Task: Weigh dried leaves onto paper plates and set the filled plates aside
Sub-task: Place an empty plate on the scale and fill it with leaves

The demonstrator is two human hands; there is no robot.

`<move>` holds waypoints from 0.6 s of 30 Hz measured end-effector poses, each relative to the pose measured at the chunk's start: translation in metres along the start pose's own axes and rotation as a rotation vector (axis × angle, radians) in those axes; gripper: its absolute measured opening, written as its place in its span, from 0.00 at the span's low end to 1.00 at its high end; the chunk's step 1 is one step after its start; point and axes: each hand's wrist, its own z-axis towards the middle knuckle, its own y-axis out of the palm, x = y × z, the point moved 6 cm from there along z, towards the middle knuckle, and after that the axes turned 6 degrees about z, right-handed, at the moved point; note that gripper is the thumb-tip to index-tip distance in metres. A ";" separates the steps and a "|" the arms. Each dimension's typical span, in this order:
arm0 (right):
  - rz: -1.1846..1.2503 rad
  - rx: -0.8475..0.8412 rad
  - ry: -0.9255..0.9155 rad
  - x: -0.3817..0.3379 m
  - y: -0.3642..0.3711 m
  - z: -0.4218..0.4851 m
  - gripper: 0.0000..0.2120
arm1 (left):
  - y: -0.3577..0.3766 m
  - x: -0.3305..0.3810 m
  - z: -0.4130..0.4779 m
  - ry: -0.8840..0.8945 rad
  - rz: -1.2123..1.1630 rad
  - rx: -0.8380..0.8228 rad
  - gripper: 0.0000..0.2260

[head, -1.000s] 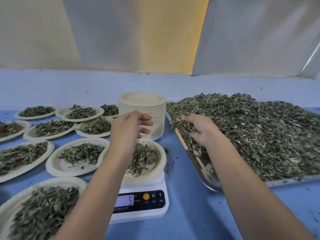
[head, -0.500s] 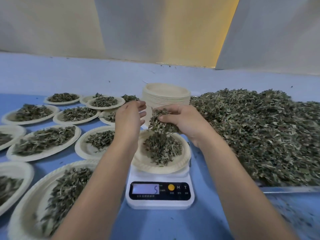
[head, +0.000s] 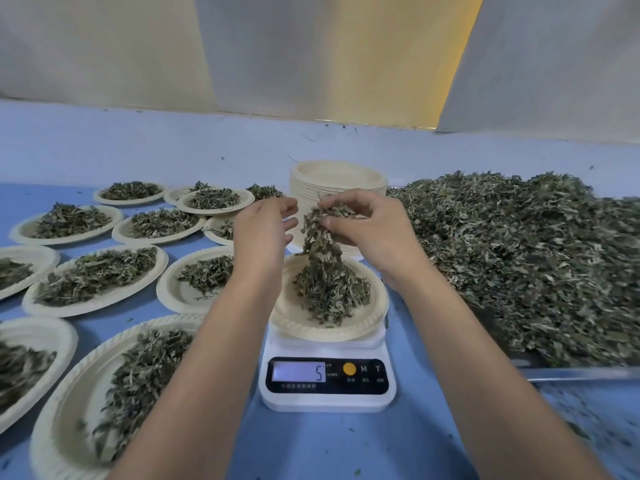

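- Overshoot is the main risk: if you let the whole clump of leaves (head: 320, 220) drop at once, the heap on the paper plate (head: 287, 323) could pass the target weight, and you would have to pick leaves back off
- A false reading is the next: your left forearm crosses the plate's left rim and your right wrist hangs over its far right rim; if either leans on the plate or the scale (head: 327, 400), the 5 on the display means nothing
- The leaves are light and loose, so strands falling from that height may slide over the rim onto the blue counter (head: 346, 445) or into the filled plates (head: 93, 275) just to the left
- The stack of empty plates (head: 337, 178) stands just beyond your hands, and a careless flick away from you could knock it
- Your right grip (head: 367, 233) is curled, thumb and fingers pinching the clump above the plate, with a trail of leaves hanging down to the heap
- Your left grip (head: 263, 233) is open, fingers straight and relaxed, holding nothing, just left of the falling leaves
- The main pile (head: 519, 254) lies on the tray (head: 571, 374) to the right, beside the scale
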 end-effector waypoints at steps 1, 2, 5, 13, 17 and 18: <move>0.028 0.043 -0.009 -0.002 -0.003 0.000 0.12 | 0.000 0.000 -0.001 0.001 -0.004 0.000 0.12; 0.056 0.077 -0.016 -0.003 -0.006 0.001 0.12 | 0.001 0.000 -0.001 0.000 -0.008 0.000 0.12; 0.142 0.121 -0.021 -0.003 -0.010 0.002 0.11 | 0.000 0.000 -0.002 -0.004 -0.011 0.004 0.12; -0.073 0.030 -0.031 0.002 -0.002 0.002 0.10 | -0.002 -0.002 0.001 0.001 0.005 0.024 0.12; 0.015 0.056 -0.060 -0.003 -0.003 0.002 0.10 | -0.003 -0.002 0.001 0.007 -0.004 0.027 0.12; 0.076 0.065 -0.055 -0.004 -0.003 0.002 0.10 | -0.003 -0.002 0.001 0.010 -0.004 0.029 0.12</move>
